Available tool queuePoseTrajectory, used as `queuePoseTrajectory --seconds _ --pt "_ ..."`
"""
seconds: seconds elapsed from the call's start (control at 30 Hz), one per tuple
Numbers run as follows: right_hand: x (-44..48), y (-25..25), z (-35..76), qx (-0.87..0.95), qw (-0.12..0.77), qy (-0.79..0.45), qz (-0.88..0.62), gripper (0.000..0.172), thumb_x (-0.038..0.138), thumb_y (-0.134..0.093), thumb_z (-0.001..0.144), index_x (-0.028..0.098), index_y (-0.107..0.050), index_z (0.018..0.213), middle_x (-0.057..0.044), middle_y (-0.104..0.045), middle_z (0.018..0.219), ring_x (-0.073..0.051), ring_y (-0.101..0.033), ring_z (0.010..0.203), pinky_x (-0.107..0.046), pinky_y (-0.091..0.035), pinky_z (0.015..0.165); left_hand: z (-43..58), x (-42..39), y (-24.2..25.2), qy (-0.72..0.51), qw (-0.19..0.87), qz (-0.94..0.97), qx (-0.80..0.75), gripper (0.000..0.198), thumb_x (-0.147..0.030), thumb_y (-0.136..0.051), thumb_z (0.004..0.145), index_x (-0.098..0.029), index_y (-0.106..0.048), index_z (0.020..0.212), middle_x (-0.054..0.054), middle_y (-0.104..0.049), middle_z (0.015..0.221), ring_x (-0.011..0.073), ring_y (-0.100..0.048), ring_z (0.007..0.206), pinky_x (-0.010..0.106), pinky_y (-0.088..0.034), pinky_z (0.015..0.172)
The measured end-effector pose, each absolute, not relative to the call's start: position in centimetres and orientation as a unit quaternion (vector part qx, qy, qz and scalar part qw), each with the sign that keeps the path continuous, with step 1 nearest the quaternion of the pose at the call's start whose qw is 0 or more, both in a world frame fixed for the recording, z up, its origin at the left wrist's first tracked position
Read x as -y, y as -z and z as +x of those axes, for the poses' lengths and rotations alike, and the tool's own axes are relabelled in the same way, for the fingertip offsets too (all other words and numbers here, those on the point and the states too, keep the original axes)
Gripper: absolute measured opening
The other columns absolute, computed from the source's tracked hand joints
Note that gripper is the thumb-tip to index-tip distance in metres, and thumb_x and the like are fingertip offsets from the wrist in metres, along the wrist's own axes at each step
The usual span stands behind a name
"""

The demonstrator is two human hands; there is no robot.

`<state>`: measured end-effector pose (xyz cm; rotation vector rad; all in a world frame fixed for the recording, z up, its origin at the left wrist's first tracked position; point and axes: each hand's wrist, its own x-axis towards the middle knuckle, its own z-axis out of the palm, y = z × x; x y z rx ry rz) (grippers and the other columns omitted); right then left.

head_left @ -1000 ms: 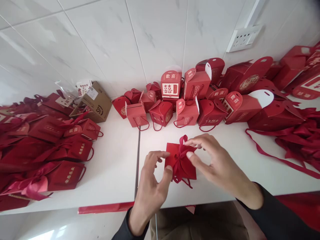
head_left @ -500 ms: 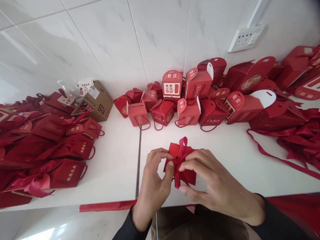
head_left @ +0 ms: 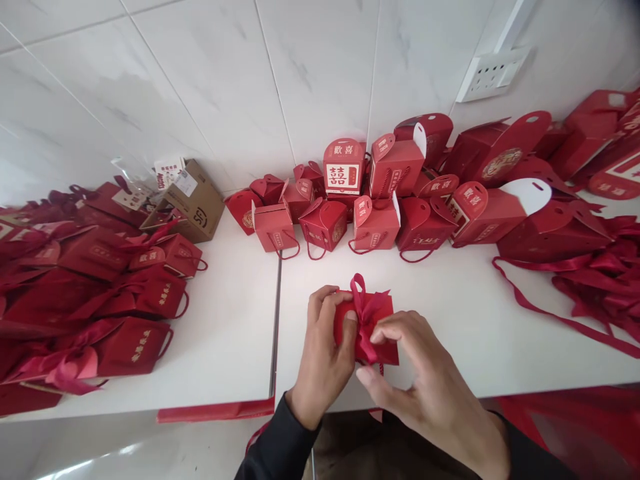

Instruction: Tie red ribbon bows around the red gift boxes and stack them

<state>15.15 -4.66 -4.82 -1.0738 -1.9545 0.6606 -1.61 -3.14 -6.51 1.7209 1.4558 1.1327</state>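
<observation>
A small red gift box point(head_left: 386, 308) with a magenta ribbon bow point(head_left: 367, 311) on top sits at the front of the white table. My left hand point(head_left: 324, 350) is closed on the box's left side, its thumb pressing on the top and its fingers at the far left edge. Beside the bow's lower tail, my right hand point(head_left: 425, 380) is open, thumb and index finger apart. Its index fingertip is at the ribbon; whether it touches is hard to tell. One bow loop stands up at the far side. My left fingers hide part of the box.
Several red gift boxes point(head_left: 377, 227) stand in rows along the tiled wall. Ribbon-tied boxes point(head_left: 133, 347) crowd the left, near an open cardboard carton point(head_left: 203, 207). Loose ribbon point(head_left: 590, 293) is heaped at the right. A seam point(head_left: 276, 320) runs across the white tabletop point(head_left: 230, 320).
The box has turned slightly, and its bow leans differently. My left hand has moved up and right, wrapping further over the box. My right fingers have come off the bow's middle, slightly to the right.
</observation>
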Motion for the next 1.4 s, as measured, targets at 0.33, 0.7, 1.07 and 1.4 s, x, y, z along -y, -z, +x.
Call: queuePoseTrajectory --seconds 0.33,0.7,1.07,1.4 --pt "4.5 5.0 15.2 0.717 0.420 -0.312 -0.461 0.013 0.036 -0.054 0.108 0.028 -0.056 0.097 -0.003 -0.064 0.104 -0.022 -0.063 0.095 -0.033 -0.053 0.073 -0.7 3.4 7.0 -0.467 0.300 0.607 -0.569 0.027 -0.027 -0.029 0.111 -0.024 -0.053 0.120 0.010 -0.049 0.127 0.0200 -0.052 0.121 0.039 -0.044 0.109" --pt "4.3 4.6 15.6 0.619 0.406 -0.447 -0.502 0.027 0.049 -0.052 0.106 0.027 -0.061 0.094 0.002 -0.058 0.072 -0.016 -0.053 0.057 -0.023 -0.039 0.039 -0.4 3.3 6.9 -0.470 0.313 0.591 -0.576 0.026 -0.030 -0.030 0.111 -0.024 -0.055 0.115 0.009 -0.051 0.126 0.0192 -0.053 0.121 0.037 -0.042 0.110" --pt "4.7 5.4 16.0 0.584 0.489 -0.369 -0.533 0.018 0.043 -0.060 0.104 0.032 -0.057 0.118 -0.006 -0.063 0.114 -0.025 -0.062 0.104 -0.038 -0.055 0.084 -1.7 1.4 5.5 -0.479 0.386 0.569 -0.545 0.025 -0.031 -0.055 0.101 -0.025 -0.063 0.124 0.009 -0.062 0.138 0.0247 -0.057 0.132 0.044 -0.043 0.114" --pt "4.9 5.3 15.5 0.809 0.369 -0.078 -0.451 0.019 0.017 -0.060 0.102 0.027 -0.064 0.117 -0.010 -0.050 0.132 -0.033 -0.047 0.119 -0.052 -0.046 0.098 -1.7 1.3 5.8 -0.446 0.371 0.599 -0.552 0.030 -0.029 -0.057 0.099 -0.024 -0.059 0.128 0.008 -0.066 0.130 0.0231 -0.062 0.122 0.043 -0.046 0.109"
